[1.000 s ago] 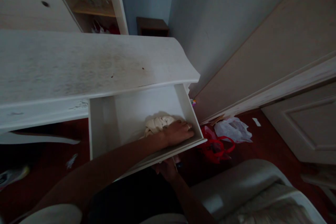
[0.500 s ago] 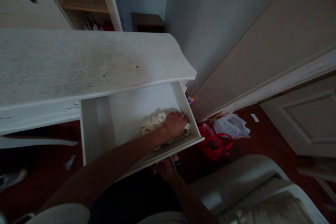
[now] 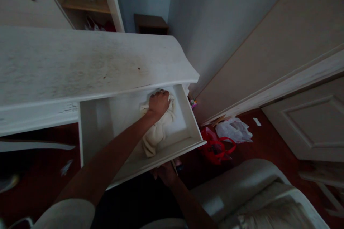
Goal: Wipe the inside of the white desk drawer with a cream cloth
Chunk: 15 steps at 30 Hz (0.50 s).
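My left hand [image 3: 159, 103] is closed on a cream cloth [image 3: 158, 132], pressing it against the floor of a pulled-out white drawer [image 3: 129, 105]. The cloth bunches under the fingers and trails toward the drawer's front. A ring shows on one finger. Below the front panel, my right hand [image 3: 166, 172] grips the drawer's underside at the front edge, with its fingers partly hidden in shadow. A thin pale strip [image 3: 174, 167] shows beside this hand; what it is cannot be made out.
The drawer juts from a white, stained tabletop [image 3: 88, 61]. On the red floor to the right lie a red bag [image 3: 216, 148] and a white plastic bag [image 3: 233, 130]. A padded seat [image 3: 242, 179] stands close at lower right. A wall and door [image 3: 317, 121] bound the right side.
My left hand has slid the cloth from the drawer's front right corner toward its back, and the cloth has spread out behind it. My right hand stays under the drawer front.
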Each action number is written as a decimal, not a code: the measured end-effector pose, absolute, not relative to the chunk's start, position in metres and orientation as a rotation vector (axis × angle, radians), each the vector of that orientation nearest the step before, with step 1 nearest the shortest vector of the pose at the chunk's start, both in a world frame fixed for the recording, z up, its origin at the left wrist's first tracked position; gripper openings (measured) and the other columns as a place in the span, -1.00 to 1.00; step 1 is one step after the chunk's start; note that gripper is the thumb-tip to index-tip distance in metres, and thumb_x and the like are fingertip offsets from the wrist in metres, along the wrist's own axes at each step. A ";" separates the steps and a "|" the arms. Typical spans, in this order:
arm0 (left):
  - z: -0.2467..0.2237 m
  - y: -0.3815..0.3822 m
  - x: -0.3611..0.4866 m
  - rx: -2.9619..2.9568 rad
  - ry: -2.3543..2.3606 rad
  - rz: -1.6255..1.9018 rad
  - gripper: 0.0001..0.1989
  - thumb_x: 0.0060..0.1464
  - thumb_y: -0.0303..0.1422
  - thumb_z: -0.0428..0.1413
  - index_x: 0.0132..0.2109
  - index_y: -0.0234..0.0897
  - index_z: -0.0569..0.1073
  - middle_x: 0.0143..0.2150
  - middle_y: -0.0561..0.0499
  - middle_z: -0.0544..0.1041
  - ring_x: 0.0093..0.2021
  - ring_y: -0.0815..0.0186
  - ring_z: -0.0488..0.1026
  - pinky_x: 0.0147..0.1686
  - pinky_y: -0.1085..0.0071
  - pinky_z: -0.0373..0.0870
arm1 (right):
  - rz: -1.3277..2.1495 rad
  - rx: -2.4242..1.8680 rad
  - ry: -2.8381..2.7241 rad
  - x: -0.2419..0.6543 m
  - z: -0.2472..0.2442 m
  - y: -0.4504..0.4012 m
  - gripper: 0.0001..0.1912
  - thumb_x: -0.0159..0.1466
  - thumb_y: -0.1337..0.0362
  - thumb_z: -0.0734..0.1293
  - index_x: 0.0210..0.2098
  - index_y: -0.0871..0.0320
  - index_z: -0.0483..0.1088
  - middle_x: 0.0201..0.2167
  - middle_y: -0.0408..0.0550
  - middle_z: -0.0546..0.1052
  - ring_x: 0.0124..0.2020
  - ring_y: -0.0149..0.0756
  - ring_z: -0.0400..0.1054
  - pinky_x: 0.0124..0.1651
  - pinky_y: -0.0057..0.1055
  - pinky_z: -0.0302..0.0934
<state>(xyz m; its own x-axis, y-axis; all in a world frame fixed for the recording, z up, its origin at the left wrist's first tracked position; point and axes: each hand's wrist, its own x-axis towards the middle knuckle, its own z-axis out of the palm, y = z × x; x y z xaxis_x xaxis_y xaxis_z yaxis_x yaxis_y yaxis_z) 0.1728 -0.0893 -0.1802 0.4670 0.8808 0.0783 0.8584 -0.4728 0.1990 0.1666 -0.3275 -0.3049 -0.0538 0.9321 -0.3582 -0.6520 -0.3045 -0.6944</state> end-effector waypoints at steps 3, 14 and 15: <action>-0.177 -0.080 0.160 2.592 1.661 0.304 -0.67 0.29 -0.43 -0.14 0.08 -0.40 0.40 0.00 -0.29 0.50 0.05 0.02 0.41 -0.03 0.14 0.30 | 1.662 -0.915 -0.421 0.167 -0.301 -0.326 -0.53 -0.04 -0.18 0.43 -0.66 0.08 0.32 -0.76 -0.21 0.29 -0.69 -0.36 0.21 -0.60 -0.41 0.14; -0.178 -0.129 0.106 2.886 1.251 -0.051 -0.46 0.21 -0.26 -0.04 0.23 -0.53 0.33 0.36 -0.48 0.18 0.30 -0.13 0.17 0.14 -0.05 0.13 | 1.636 -0.909 -0.350 0.167 -0.304 -0.326 -0.57 -0.04 -0.11 0.45 -0.65 0.09 0.31 -0.72 -0.21 0.32 -0.69 -0.39 0.18 -0.56 -0.40 0.14; -0.178 -0.135 0.098 2.879 1.228 -0.074 -0.36 0.17 -0.18 0.00 0.28 -0.54 0.26 0.39 -0.49 0.11 0.34 -0.15 0.11 0.18 -0.09 0.09 | 1.631 -0.915 -0.347 0.166 -0.304 -0.326 -0.58 -0.04 -0.11 0.45 -0.64 0.08 0.32 -0.71 -0.20 0.33 -0.70 -0.39 0.18 -0.56 -0.39 0.14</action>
